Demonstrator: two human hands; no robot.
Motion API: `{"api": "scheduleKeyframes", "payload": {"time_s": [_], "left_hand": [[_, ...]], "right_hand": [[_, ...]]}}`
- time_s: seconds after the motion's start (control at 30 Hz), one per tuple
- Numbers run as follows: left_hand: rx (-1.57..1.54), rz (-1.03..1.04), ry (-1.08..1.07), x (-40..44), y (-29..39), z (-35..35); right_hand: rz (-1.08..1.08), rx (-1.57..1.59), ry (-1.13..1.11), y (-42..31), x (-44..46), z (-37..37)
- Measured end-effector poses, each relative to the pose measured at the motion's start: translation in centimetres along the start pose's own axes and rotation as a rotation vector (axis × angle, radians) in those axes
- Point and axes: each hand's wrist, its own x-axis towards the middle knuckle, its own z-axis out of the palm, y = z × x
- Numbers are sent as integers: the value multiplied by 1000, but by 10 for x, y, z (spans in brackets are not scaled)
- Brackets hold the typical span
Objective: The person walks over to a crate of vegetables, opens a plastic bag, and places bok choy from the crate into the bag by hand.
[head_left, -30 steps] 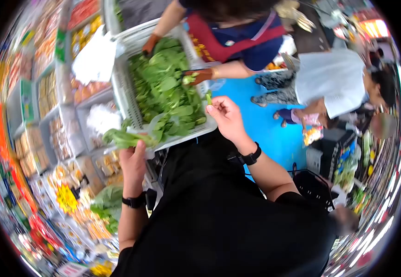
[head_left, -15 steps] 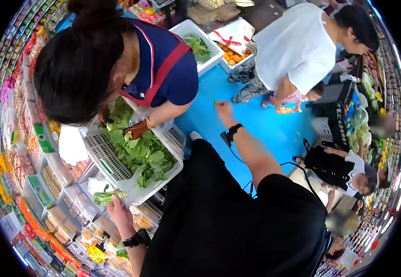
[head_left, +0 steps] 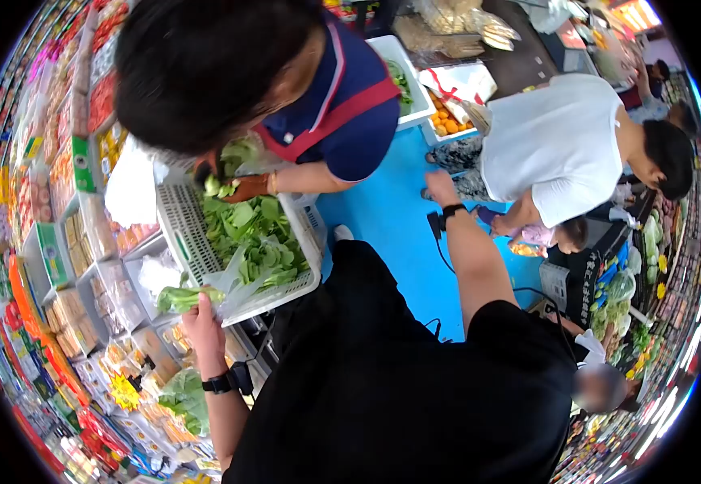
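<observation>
My left hand (head_left: 203,316) is closed on a leafy green stalk (head_left: 179,299) beside the near left corner of a white crate (head_left: 274,300). Clear plastic lies next to that hand, over the crate's corner. Leafy greens (head_left: 242,226) fill much of the crate. Out to the right, above the blue floor (head_left: 399,218), my right hand (head_left: 442,187) has its fingers drawn together; what they hold, if anything, is too small to tell. A co-worker's gloved hand (head_left: 250,187) holds greens over the crate's far part.
The co-worker (head_left: 350,105) in a blue shirt leans over the crate. Packaged goods (head_left: 112,294) line the left. A person in a white shirt (head_left: 552,153) stands at the right with a child (head_left: 540,235). Beyond are a box of oranges (head_left: 447,121) and a white tub (head_left: 419,97).
My right hand has moved away from the crate, out to the right; the green piece seen in it earlier no longer shows. My left hand still holds its stalk. The co-worker leans further over the crate.
</observation>
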Motion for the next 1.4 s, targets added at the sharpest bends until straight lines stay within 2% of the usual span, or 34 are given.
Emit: {"api": "scheduleKeyframes", "payload": {"time_s": [0.03, 0.07, 0.1, 0.13, 0.17, 0.23, 0.27, 0.33, 0.37, 0.4, 0.43, 0.47, 0.53, 0.57, 0.6, 0.67, 0.7, 0.77, 0.8, 0.87, 0.97, 1.0, 1.03, 1.07, 1.1, 1.13, 1.17, 1.2, 1.23, 1.3, 1.37, 1.4], "left_hand": [[31, 23, 38, 3, -3, -3], [275, 22, 72, 5, -3, -9], [522, 6, 117, 6, 1, -15], [518, 15, 86, 3, 11, -9], [514, 20, 54, -2, 25, 2], [859, -2, -10, -11, 67, 16], [806, 29, -66, -9, 68, 12], [737, 58, -119, -5, 60, 1], [762, 248, -144, -3, 51, -4], [784, 442, -170, 0, 44, -9], [784, 507, -183, 2, 40, -14], [815, 515, -195, 3, 37, -19], [783, 484, -242, 1, 30, -31], [811, 542, -294, 7, 22, -41], [868, 473, -312, 10, 15, -51], [915, 390, -321, 8, 27, -68], [855, 401, -294, 7, 28, -79], [795, 401, -263, 2, 22, -100], [848, 344, -252, 0, 19, -110], [952, 271, -194, 4, -8, -130], [1135, 327, -265, 16, -50, -154], [1156, 276, -263, 15, -53, -153], [1159, 262, -261, 10, -50, -150], [1050, 233, -214, 7, -44, -146], [942, 210, -166, 6, -40, -141], [832, 100, -127, 4, -40, -136], [840, 96, -128, 1, -43, -131], [691, 76, -65, 0, -52, -127], [540, 59, -2, 1, -63, -124], [530, 42, 13, 5, -85, -123], [258, 63, 74, 2, -93, -118], [237, 68, 104, 1, -95, -117]], "right_hand": [[-495, -440, -48, 63, 28, 30], [-162, -173, -70, 21, -31, 28], [-107, -132, -170, 24, -45, 44], [-243, -263, -249, 12, -68, 61], [-318, -260, -438, -15, -103, 71], [-445, -250, -732, -108, -205, 65], [-500, -241, -830, -159, -257, 63], [-599, -115, -916, -244, -346, 64], [-672, 112, -916, -259, -373, 83], [-752, 139, -927, -284, -402, 94], [-759, 29, -951, -317, -439, 97], [-769, 74, -975, -334, -465, 112], [-874, 117, -888, -338, -493, 157], [-894, 160, -843, -338, -502, 175], [-896, 143, -848, -331, -497, 190], [-685, 88, -813, -312, -484, 212], [-659, 256, -755, -302, -484, 218], [-595, 442, -793, -288, -480, 220], [-593, 438, -798, -280, -475, 221], [-341, 646, -929, -262, -463, 225], [-337, 532, -894, -246, -456, 227], [-328, 528, -903, -240, -452, 230], [-419, 487, -870, -234, -449, 233], [-514, 451, -834, -230, -444, 236], [-514, 458, -841, -227, -440, 238], [-568, 346, -782, -225, -439, 238], [-615, 233, -720, -220, -438, 237], [-696, 267, -824, -219, -433, 238], [-693, 272, -826, -218, -432, 239], [-722, 246, -860, -214, -432, 243], [-745, 233, -860, -209, -429, 251], [-760, 247, -865, -205, -427, 258]]}}
